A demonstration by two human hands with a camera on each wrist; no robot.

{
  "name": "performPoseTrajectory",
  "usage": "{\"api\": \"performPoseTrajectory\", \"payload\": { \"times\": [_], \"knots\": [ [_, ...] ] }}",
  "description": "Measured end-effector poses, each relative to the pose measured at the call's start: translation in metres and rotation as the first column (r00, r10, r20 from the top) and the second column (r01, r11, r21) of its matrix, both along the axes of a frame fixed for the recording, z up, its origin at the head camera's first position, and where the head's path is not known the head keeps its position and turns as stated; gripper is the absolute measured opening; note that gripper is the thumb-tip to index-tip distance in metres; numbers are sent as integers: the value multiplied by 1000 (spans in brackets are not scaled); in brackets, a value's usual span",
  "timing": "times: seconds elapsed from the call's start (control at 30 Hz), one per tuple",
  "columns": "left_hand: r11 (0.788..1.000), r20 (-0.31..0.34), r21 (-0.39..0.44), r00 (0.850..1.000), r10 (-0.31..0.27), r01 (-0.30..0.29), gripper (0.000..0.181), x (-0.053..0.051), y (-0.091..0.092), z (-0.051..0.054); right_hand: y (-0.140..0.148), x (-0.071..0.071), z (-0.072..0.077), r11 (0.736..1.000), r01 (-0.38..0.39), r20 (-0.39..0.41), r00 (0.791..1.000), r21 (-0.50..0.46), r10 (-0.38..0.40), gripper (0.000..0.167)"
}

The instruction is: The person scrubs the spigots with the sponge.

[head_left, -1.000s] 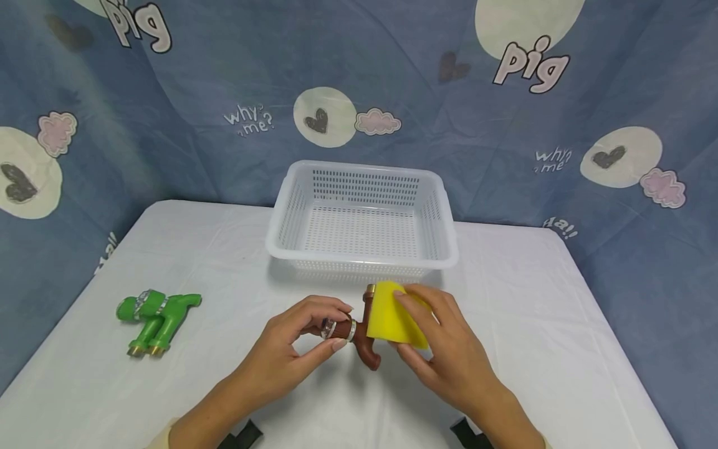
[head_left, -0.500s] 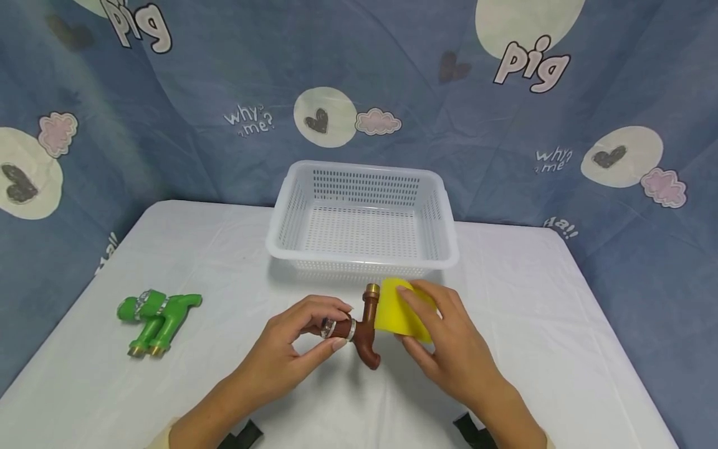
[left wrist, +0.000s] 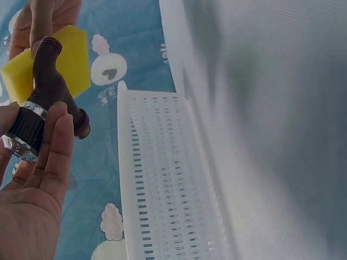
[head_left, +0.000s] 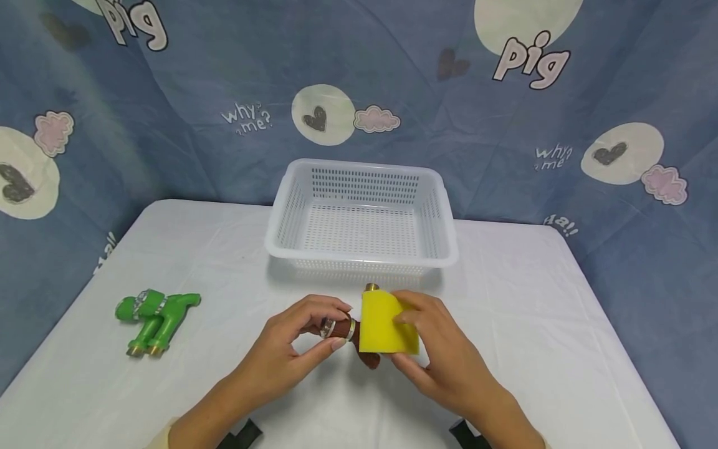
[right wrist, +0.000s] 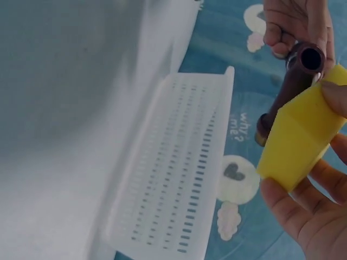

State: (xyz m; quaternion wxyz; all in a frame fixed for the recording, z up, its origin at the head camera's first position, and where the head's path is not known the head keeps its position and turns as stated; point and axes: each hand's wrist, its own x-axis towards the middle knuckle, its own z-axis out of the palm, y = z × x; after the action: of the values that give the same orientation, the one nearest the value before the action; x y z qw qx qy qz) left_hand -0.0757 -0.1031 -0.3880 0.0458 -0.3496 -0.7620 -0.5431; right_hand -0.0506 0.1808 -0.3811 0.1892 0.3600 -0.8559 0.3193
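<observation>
In the head view, the yellow sponge point(head_left: 386, 325) hides the middle of the brown tap point(head_left: 341, 328).

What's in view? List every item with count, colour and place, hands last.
tablecloth: one, white, across the foreground
backdrop: one, printed blue, behind
basket: one, white, centre back
green tapware: one double or two together, cannot tell; green, left side
brown tap: one, brown with silver rings, centre
sponge: one, yellow, overlapping the brown tap
black pieces: two, black, bottom edge
sleeves: two, pale, bottom edge
left hand: one, bare, gripping the brown tap
right hand: one, bare, gripping the sponge
</observation>
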Motion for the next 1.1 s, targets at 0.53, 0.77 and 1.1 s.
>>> {"api": "performPoseTrajectory", "payload": {
  "times": [0.53,0.77,1.1],
  "knots": [
    [1000,-51,15,999,2,-2,38,-2,-1,-1,6,-8,-8,991,113,28,993,70,-116,51],
    [1000,-36,7,999,11,-11,39,-2,-2,-1,2,-4,-4,995,62,53,996,76,-66,50],
    [1000,-35,10,999,-2,2,39,-3,-1,-3,0,0,0,997,32,45,998,67,-35,47]
  ]
}}
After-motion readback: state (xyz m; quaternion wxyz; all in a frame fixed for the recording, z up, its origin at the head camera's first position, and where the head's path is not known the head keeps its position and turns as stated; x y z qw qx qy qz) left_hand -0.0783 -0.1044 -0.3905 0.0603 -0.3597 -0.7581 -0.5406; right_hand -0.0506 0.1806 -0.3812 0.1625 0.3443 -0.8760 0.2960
